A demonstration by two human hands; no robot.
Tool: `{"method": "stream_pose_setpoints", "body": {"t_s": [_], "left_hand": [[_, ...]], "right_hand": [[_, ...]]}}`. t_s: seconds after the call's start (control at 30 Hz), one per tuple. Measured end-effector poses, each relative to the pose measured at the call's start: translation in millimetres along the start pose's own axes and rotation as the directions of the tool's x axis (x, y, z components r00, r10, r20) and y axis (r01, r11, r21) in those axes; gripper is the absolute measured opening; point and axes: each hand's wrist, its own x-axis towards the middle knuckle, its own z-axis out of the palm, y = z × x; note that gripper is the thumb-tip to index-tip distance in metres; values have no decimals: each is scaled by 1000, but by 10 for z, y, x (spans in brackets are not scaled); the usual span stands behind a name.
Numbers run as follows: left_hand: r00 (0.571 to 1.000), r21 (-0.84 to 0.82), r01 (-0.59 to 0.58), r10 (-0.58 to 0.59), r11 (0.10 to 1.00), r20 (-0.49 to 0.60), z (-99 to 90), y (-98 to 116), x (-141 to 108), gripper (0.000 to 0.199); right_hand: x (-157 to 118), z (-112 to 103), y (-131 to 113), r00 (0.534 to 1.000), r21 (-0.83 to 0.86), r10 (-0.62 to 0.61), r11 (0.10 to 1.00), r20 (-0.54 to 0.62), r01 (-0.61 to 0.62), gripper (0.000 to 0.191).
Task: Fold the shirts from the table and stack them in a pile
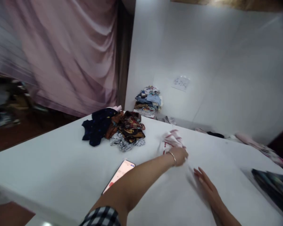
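Observation:
My left hand [179, 156], with a bracelet at the wrist, is closed on a white garment with red stripes [173, 138] over the far middle of the table. The garment is crumpled and a little blurred, so its exact kind does not show. Nearer to me on the right, my right hand [206, 185] holds nothing, its fingers stretched out just above or on the white tabletop [169, 194]. A phone [119, 174] with a lit pinkish screen lies left of my left forearm, which covers part of it.
A dark blue garment [97, 125] and a heap of brown patterned clothes [132, 125] lie at the far left. Behind the table rises a tall clothes stack [149, 100] against the wall. Dark folded garments [273, 191] sit at the right. A pink curtain [70, 53] hangs at the left.

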Motion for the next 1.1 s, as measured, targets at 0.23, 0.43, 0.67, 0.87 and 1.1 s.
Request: {"method": "stream_pose_setpoints", "body": {"t_s": [0.23, 0.43, 0.67, 0.87, 1.1], "left_hand": [[958, -106, -148, 169, 983, 231, 889, 247, -617, 20], [999, -34, 10, -9, 999, 35, 848, 251, -568, 25], [950, 87, 313, -312, 946, -19, 814, 301, -546, 32], [967, 104, 253, -247, 962, -68, 647, 429, -772, 23], [998, 252, 63, -60, 966, -20, 522, 522, -1270, 13]], "right_hand": [[55, 50, -241, 985, 330, 111, 942, -136, -61, 71], [77, 91, -234, 996, 336, 47, 942, -79, -18, 78], [124, 85, -174, 998, 349, 22, 937, -53, -2, 82], [56, 53, -217, 997, 354, 20, 935, -73, 7, 77], [0, -19, -369, 990, 344, 125, 934, -67, -95, 65]]}}
